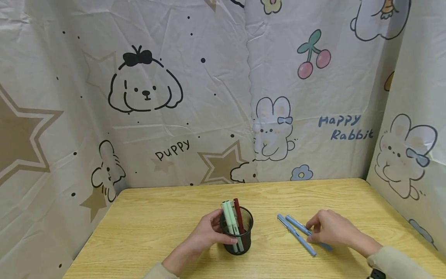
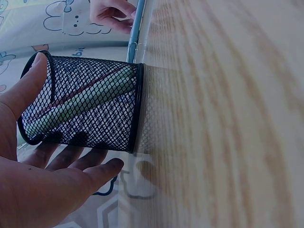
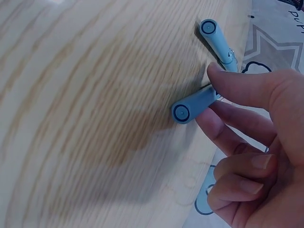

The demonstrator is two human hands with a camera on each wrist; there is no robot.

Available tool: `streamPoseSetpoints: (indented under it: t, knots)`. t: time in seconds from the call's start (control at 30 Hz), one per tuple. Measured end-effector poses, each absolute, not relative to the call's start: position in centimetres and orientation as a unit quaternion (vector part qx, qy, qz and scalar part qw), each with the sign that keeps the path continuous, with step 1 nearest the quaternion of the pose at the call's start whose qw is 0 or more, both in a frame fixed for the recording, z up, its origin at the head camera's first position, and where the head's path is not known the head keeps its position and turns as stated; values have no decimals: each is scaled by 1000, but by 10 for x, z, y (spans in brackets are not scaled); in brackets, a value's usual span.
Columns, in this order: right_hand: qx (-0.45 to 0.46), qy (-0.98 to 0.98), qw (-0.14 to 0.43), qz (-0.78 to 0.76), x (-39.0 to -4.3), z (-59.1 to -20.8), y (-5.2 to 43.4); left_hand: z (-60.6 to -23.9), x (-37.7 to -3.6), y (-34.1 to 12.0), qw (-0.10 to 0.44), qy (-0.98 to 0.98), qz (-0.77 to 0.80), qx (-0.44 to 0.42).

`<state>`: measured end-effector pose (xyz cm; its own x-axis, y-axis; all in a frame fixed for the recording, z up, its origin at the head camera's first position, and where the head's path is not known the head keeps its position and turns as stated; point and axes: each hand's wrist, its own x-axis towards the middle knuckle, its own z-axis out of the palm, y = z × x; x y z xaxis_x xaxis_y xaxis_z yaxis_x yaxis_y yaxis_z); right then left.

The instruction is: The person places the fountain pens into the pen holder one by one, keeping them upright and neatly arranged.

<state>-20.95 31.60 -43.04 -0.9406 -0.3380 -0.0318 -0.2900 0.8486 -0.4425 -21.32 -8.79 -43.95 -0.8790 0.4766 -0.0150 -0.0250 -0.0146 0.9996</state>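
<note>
My left hand holds a black mesh pen holder standing upright on the table, thumb at the near side and fingers round the far side. Light green pens and a dark red pen lean inside it. To the right, my right hand pinches one blue pen between thumb and index finger, and its other fingers are curled. That pen lies low at the tabletop. A second blue pen rests on the wood just left of it, slanting the same way.
The wooden table ends at a back edge against a hanging cloth printed with cartoon animals. More of this cloth hangs along both sides. A dark watch is on the right wrist.
</note>
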Motion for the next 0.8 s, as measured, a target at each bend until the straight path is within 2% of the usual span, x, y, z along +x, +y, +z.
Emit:
streamPoseSetpoints:
  t: [0.3, 0.8]
  knots:
    - [-114, 973, 48, -194, -208, -429, 308, -439, -213, -88, 181, 678, 692, 169]
    - [-122, 974, 42, -185, -206, -428, 306, -440, -213, -88, 181, 682, 689, 165]
